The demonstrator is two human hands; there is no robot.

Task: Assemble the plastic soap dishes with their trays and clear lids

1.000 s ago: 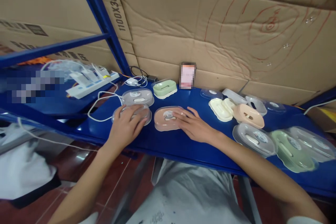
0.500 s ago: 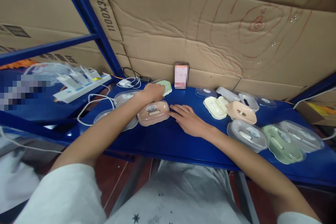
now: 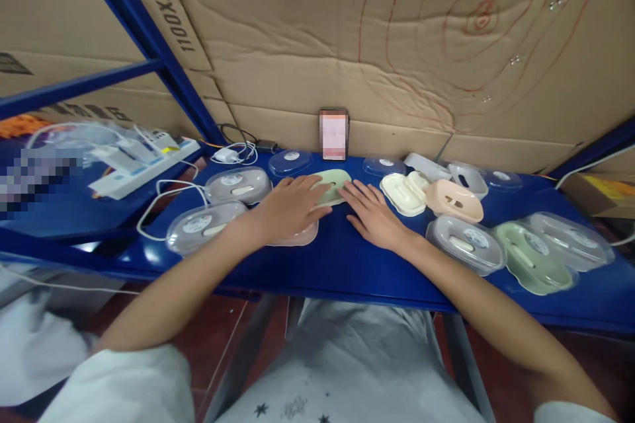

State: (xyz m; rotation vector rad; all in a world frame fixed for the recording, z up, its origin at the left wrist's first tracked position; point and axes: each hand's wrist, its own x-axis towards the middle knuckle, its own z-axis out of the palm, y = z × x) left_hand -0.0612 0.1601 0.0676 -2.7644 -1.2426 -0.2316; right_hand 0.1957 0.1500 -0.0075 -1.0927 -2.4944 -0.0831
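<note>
A light green soap dish [image 3: 333, 188] is between my hands near the middle of the blue table. My left hand [image 3: 290, 207] has its fingers over the dish's left end, with the thumb at the front edge. At the right end, the spread fingertips of my right hand [image 3: 373, 213] touch or nearly touch its rim. Under my left hand and wrist sits a pink soap dish [image 3: 300, 235], mostly hidden. Two grey soap dishes with clear lids, one farther back [image 3: 238, 185] and one closer [image 3: 206, 226], stand left of my left hand.
On the right are a cream dish [image 3: 404, 197], a peach dish [image 3: 455, 201], a lidded grey dish [image 3: 466, 246] and a lidded green dish [image 3: 533, 261]. Clear lids [image 3: 291, 162] lie at the back. A phone [image 3: 334, 134] leans on cardboard; a power strip [image 3: 143, 168] is at left.
My left hand has brought the green dish from the back left toward the middle, uncovering a clear lid there. My right hand has moved slightly to meet the dish's right end.
</note>
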